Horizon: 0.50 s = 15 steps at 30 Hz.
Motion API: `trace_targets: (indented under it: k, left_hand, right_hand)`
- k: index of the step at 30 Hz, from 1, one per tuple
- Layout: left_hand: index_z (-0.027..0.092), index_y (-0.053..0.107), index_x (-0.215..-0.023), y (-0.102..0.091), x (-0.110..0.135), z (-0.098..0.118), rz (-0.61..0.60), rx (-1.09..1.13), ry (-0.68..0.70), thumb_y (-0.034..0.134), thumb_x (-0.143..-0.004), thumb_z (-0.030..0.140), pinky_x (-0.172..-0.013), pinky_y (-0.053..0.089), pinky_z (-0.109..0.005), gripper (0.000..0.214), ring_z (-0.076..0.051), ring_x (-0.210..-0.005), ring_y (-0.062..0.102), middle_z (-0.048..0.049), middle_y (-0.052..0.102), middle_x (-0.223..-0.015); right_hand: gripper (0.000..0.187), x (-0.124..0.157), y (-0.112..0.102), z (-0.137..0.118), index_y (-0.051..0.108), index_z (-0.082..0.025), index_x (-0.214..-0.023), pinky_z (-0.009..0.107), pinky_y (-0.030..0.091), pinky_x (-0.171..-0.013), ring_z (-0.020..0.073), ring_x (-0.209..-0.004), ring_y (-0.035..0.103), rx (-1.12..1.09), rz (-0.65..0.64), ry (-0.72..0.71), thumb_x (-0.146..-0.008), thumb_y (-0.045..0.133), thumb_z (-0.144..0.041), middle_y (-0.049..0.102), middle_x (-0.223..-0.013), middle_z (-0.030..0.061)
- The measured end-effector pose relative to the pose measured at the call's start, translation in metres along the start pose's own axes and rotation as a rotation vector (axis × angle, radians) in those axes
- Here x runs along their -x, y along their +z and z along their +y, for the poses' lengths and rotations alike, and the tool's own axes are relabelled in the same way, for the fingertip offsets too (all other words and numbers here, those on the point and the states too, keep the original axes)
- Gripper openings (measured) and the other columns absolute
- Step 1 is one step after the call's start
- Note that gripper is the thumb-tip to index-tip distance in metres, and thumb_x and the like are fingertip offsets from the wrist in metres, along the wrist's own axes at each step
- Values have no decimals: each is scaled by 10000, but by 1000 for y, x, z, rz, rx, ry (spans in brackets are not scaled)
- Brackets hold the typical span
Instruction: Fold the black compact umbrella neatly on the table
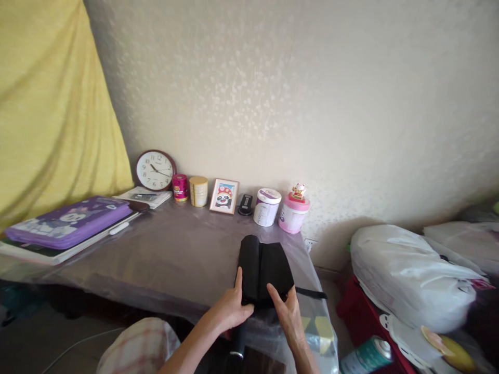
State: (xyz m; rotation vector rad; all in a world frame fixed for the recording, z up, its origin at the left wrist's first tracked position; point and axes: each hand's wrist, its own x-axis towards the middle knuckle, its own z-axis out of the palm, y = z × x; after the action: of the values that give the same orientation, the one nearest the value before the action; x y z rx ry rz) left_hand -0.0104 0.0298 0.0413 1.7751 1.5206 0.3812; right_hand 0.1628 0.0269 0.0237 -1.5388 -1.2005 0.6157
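Observation:
A black folding umbrella (259, 270) lies near the front right corner of the table, its dark fabric panels gathered in flat folds. My left hand (234, 306) grips its left edge, thumb at the near end and a finger stretched along the side. On the other side, my right hand (286, 309) pinches the lower right panel, thumb on top and the other fingers mostly hidden beneath. Toward me, below the fabric, a dark handle (237, 340) with a silvery ring hangs past the table edge. A black strap (312, 293) sticks out to the right.
Along the wall stand a clock (156, 170), a pink can (180, 188), a yellow-lidded jar (198, 191), a framed panda picture (224, 196) and two tubs (267, 208). Purple case (70, 221) at left. White bag (409, 275) and spray can (368, 356) sit right of the table.

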Motion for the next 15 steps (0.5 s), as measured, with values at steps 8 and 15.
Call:
trace_targets:
  k: [8,15]
  left_hand:
    - [81,-169,-1410,5,-2,-9,-5,156,38,510,-769,248,-576,433,-249,949,-209,-688,658,-118,695,-880]
    - [67,-164,-1411,1,-1,-15,-33,315,87,529,-765,233,-643,456,-271,962,-221,-744,667,-137,693,-936]
  right_hand:
    - [451,1,32,-1,635,-140,-1079,358,459,-919,259,-1056,590,-146,-52,-34,-784,558,-473,671,-1052,95]
    - [482,-7,50,-19,555,-158,-1219,354,402,-997,229,-1138,541,-174,-133,-135,-849,460,-452,616,-1185,80]
